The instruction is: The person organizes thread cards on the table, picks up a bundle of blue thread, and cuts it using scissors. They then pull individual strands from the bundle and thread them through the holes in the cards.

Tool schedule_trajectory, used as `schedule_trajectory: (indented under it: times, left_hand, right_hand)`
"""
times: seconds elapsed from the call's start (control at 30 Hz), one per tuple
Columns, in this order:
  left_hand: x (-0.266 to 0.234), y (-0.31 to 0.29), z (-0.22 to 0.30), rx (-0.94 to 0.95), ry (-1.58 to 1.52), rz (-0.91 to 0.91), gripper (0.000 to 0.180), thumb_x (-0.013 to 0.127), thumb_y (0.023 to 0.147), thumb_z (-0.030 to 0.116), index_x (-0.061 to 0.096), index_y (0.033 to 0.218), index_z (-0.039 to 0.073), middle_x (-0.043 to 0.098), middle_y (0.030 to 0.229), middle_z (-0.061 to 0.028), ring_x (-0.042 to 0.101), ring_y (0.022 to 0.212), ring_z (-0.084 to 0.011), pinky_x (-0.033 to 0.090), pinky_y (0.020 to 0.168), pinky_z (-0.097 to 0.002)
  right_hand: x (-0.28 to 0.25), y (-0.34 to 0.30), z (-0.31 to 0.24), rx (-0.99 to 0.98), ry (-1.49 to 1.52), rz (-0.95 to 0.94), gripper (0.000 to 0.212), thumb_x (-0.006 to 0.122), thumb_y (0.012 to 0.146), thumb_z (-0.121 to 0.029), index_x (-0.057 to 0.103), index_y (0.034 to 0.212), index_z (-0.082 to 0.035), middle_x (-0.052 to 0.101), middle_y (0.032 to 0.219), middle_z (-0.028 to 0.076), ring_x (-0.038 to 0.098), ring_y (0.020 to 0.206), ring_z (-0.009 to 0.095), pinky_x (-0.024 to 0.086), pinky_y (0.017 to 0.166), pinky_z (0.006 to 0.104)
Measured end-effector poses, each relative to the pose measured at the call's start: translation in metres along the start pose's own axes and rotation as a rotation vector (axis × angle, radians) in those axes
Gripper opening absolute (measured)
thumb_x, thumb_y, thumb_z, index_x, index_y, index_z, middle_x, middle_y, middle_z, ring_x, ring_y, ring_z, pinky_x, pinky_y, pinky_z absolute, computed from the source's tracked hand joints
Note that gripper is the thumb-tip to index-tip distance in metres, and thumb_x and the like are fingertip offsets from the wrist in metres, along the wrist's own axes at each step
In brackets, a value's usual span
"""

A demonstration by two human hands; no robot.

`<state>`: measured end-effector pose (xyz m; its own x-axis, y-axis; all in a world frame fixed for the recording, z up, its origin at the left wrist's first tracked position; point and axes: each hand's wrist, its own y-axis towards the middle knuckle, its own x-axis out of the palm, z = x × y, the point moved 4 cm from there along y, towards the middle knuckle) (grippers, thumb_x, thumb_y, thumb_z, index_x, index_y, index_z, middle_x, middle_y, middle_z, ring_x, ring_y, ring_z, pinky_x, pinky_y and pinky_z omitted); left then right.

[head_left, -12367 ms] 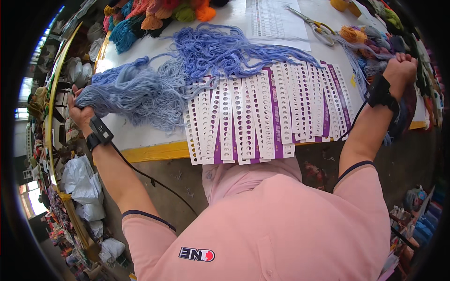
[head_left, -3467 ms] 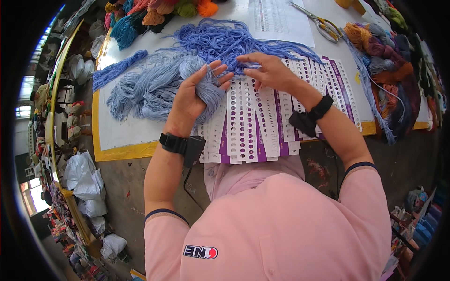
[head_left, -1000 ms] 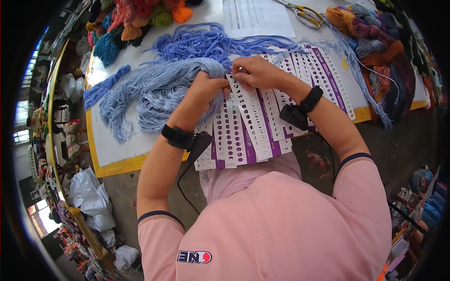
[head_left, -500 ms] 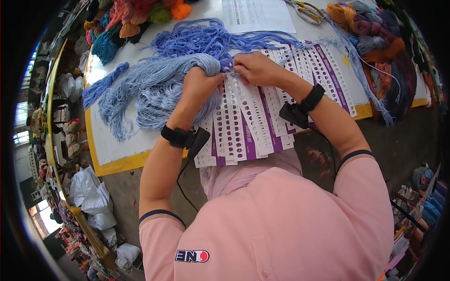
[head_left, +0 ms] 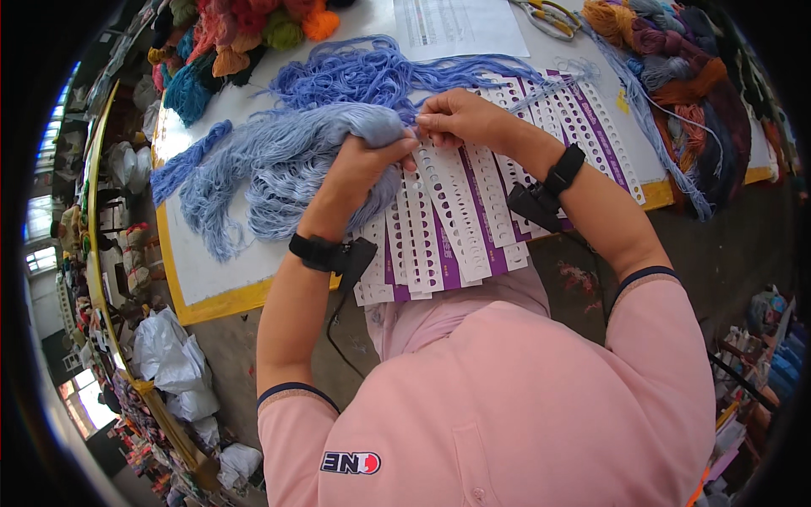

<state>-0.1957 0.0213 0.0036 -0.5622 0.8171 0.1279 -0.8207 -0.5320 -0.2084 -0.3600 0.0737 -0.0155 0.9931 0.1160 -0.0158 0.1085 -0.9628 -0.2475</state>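
My left hand (head_left: 372,160) is closed around one end of a pale blue skein of thread (head_left: 291,139), which spreads to the left over the table. Close beside it, my right hand (head_left: 456,118) has its thumb and fingers pinched together. Whatever lies between those fingertips is too small to make out. Beneath both hands lie several white and purple cards (head_left: 460,215) punched with rows of holes, overlapping and reaching past the table's near edge. A tangle of darker periwinkle thread (head_left: 355,76) lies just beyond my hands.
Bundles of coloured yarn stand at the far left (head_left: 241,34) and far right (head_left: 676,76). A printed sheet (head_left: 460,29) and yellow-handled scissors (head_left: 553,19) lie at the back. The table has a yellow edge (head_left: 224,300). White plastic bags (head_left: 173,359) sit on the left.
My left hand has turned, its thumb now lying over the pale blue skein's end toward the right hand. The right hand has shifted slightly, fingers still pinched.
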Motion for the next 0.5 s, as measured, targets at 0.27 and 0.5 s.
schedule_trajectory:
  times: [0.27, 0.5]
  left_hand:
    - [-0.241, -0.036, 0.052, -0.003, -0.466, 0.569, 0.004, 0.063, 0.085, 0.003, 0.062, 0.089, 0.001, 0.065, 0.08, -0.0094, 0.065, 0.073, -0.0208, 0.056, 0.07, -0.0333]
    - [-0.23, -0.077, 0.091, 0.042, -0.463, 0.396, 0.029, 0.059, 0.09, 0.01, 0.058, 0.11, -0.011, 0.06, 0.084, -0.0061, 0.056, 0.068, -0.0089, 0.051, 0.061, -0.022]
  right_hand:
    - [0.0, -0.006, -0.007, -0.017, -0.344, 0.08, 0.019, 0.058, 0.092, -0.012, 0.066, 0.081, 0.002, 0.067, 0.066, 0.006, 0.067, 0.056, 0.012, 0.053, 0.053, 0.0248]
    - [0.0, -0.003, -0.005, 0.09, -0.363, -0.068, 0.018, 0.056, 0.095, -0.013, 0.065, 0.092, 0.002, 0.067, 0.073, 0.006, 0.064, 0.059, 0.009, 0.05, 0.053, 0.0217]
